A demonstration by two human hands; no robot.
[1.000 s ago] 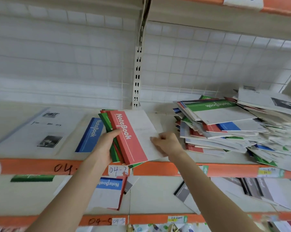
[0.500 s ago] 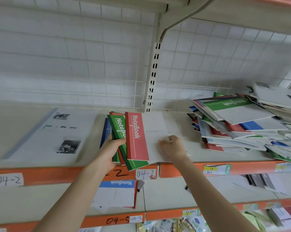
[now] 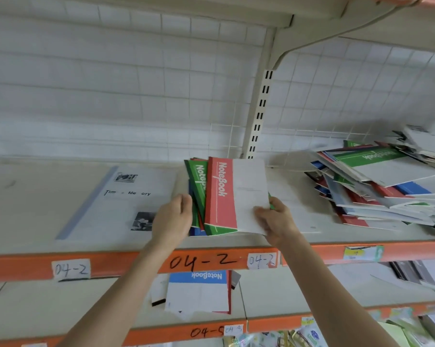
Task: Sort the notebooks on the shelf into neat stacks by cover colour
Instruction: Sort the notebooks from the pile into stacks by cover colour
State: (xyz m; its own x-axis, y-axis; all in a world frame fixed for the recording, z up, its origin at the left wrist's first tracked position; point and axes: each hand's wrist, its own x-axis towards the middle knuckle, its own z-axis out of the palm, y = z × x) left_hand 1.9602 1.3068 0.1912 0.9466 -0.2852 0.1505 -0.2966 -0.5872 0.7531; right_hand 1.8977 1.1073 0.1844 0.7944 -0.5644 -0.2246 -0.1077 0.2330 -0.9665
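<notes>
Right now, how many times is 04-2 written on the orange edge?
3: left white label, big writing on the orange edge, small white label right of it. The left arm may hide more.

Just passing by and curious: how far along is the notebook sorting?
Done: no single-colour stack visible yet. In hand: left hand and right hand grip a mixed red, green and blue notebook bundle. Left: the jumbled multicoloured notebook heap at far right.

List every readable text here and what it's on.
"NoteBook": red notebook, green notebook on the pile, blue notebook below.
"Note", rest hidden: held green notebook.
"04-2": orange shelf edge, left white tag, right white tag.
"Tim Me ory", gaps unreadable: grey booklet.
"04-5": lower shelf edge.
Yellow tag: too blurred.
</notes>
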